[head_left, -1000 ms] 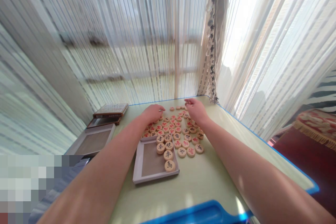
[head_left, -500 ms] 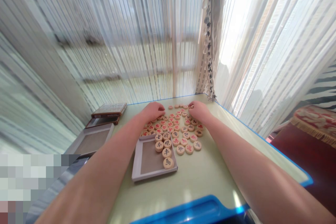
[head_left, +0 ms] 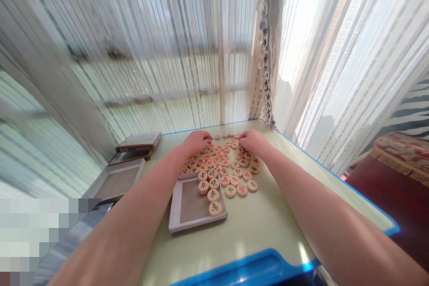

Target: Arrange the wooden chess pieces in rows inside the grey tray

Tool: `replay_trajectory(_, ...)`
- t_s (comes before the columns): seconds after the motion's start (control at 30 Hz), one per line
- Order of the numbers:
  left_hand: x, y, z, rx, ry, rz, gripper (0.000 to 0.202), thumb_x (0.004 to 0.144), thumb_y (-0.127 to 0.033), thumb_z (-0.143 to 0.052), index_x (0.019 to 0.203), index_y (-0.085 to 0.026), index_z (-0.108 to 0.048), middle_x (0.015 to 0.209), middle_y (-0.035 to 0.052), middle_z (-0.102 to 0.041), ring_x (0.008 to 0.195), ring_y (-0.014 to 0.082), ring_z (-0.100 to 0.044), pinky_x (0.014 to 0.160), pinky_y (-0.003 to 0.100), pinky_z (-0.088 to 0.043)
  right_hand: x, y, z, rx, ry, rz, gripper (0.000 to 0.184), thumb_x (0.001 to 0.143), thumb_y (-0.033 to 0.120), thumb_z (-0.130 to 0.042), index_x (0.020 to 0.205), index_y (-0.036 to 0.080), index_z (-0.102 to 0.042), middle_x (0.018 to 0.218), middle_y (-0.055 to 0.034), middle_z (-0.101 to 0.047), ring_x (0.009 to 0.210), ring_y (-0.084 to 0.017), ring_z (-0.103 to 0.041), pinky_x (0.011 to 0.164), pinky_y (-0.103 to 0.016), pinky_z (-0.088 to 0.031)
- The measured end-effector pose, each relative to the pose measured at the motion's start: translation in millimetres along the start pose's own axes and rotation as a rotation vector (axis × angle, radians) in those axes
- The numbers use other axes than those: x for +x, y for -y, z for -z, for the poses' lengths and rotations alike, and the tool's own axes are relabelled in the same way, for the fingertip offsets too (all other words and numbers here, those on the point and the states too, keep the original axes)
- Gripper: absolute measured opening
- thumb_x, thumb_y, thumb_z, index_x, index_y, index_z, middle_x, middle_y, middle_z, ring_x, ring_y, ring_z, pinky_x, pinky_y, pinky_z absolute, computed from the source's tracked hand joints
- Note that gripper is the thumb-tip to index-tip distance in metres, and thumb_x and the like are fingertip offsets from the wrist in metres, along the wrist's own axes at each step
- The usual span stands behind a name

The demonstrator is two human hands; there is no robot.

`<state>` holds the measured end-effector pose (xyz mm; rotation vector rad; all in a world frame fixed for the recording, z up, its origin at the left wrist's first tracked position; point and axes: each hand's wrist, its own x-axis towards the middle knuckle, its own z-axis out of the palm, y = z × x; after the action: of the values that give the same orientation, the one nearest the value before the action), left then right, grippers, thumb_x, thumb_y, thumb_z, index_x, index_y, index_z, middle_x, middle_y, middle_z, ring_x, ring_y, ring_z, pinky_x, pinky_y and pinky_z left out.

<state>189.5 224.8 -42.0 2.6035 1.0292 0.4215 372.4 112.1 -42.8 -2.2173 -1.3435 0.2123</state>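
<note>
Xiangqi pieces (head_left: 224,167): one loose cluster on the far half of the table (head_left: 254,228), several dozen, exact count unsure. Far left are one open tray (head_left: 115,183) and one closed box (head_left: 139,140). Four pieces sit inside the shallow box tray (head_left: 187,225). My left hand (head_left: 197,140) is palm down, fingers curled onto the cluster's far edge; my right hand (head_left: 254,141) likewise. Pinching or not: cannot tell.

Head-worn view, forward-down over table (head_left: 261,228)

Game pieces (head_left: 224,165) spread mid-frame on the table (head_left: 261,228), tray (head_left: 194,205) at their lower left, boxes (head_left: 138,142) placed further left.
</note>
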Motion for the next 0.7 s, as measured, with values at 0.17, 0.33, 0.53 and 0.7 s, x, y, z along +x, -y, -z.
replay_trajectory(0.17, 0.0, -1.4, 0.6, 0.015, 0.010, -0.006, 0.028, 0.076, -0.026, -0.047, 0.093, -0.019, -0.068, 0.093, 0.0032, -0.069, 0.086, 0.0194, -0.060, 0.078, 0.029, -0.045, -4.9, 5.5, 2.7, 0.098, -0.029, 0.006, 0.023, 0.067, 0.014, -0.052, 0.081, 0.016, -0.071, 0.077, -0.0076, -0.069, 0.078, -0.019, -0.062, 0.066, -0.024, -0.045)
replay_trajectory(0.33, -4.1, -14.2, 5.8, -0.076, -0.054, -0.028, 0.026, 0.075, -0.031, -0.050, 0.087, -0.018, -0.069, 0.090, 0.0048, -0.069, 0.085, 0.0205, -0.060, 0.077, 0.031, -0.046, -7.7, 10.4, 2.3, 0.420, -0.004, 0.008, 0.015, 0.064, 0.017, -0.058, 0.076, 0.016, -0.068, 0.065, -0.0045, -0.065, 0.066, -0.016, -0.060, 0.059, -0.025, -0.046)
replay_trajectory(0.53, -10.4, -33.8, 16.9, -0.474, 0.065, -0.080, 0.033, 0.068, -0.039, -0.063, 0.092, -0.017, -0.067, 0.090, 0.0064, -0.069, 0.082, 0.0180, -0.061, 0.069, 0.030, -0.049, -16.3, 23.0, 7.1, 1.003, 0.183, -0.086, 0.010, 0.065, 0.007, -0.062, 0.072, 0.012, -0.058, 0.057, -0.0048, -0.061, 0.058, -0.013, -0.061, 0.060, -0.024, -0.052)
replay_trajectory(0.7, -9.9, -41.0, 17.4, -0.465, -0.009, -0.197, 0.034, 0.067, -0.034, -0.065, 0.096, -0.016, -0.065, 0.083, 0.0054, -0.069, 0.077, 0.0158, -0.062, 0.070, 0.028, -0.048, -19.4, 26.7, 9.2, 1.210, 0.254, -0.085, 0.011, 0.069, 0.004, -0.060, 0.070, 0.012, -0.054, 0.063, -0.0063, -0.062, 0.064, -0.014, -0.064, 0.064, -0.024, -0.054)
